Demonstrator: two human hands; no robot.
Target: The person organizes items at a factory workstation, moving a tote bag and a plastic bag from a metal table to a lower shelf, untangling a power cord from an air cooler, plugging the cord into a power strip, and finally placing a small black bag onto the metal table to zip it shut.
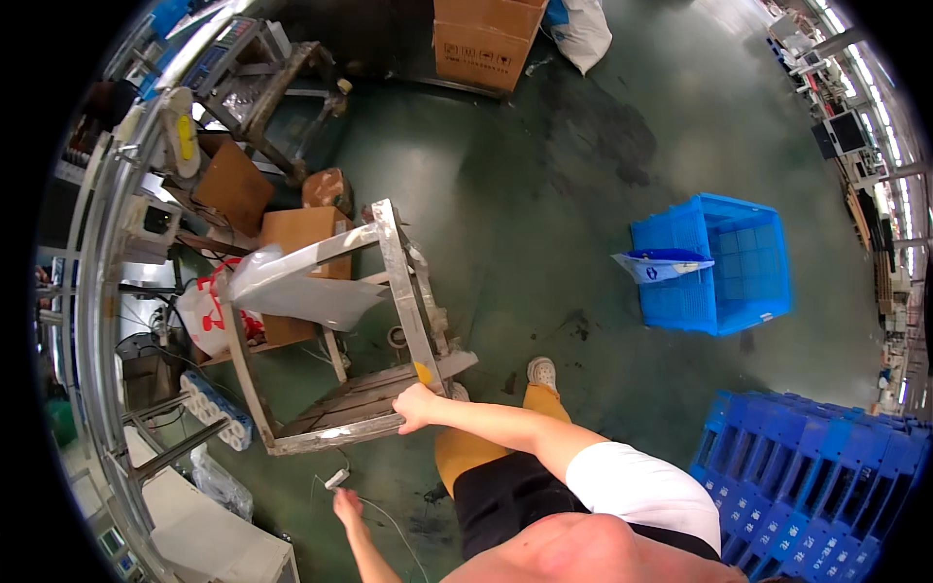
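- At the near right corner of the metal frame (404, 282), the right hand (415, 407) is wrapped round the bar, so that grip's closed on it. Yellow patch (423, 372) just above, no lettering I can make out.
- Frame's on the left of the green floor (544, 253), clear plastic sheet (321, 296) draped across it.
- Left hand (346, 506) is off the frame's near edge, right by a small white fitting (336, 478) on a cord; can't tell if it's gripping it.
- Writing-wise: dark handling symbols on the cardboard box (481, 29) at the floor's far edge, red print on a white bag (201, 321), a dark blue mark on the pouch (664, 265) over the blue crate's (671, 306) left rim, white characters along the blue pallets (812, 476).
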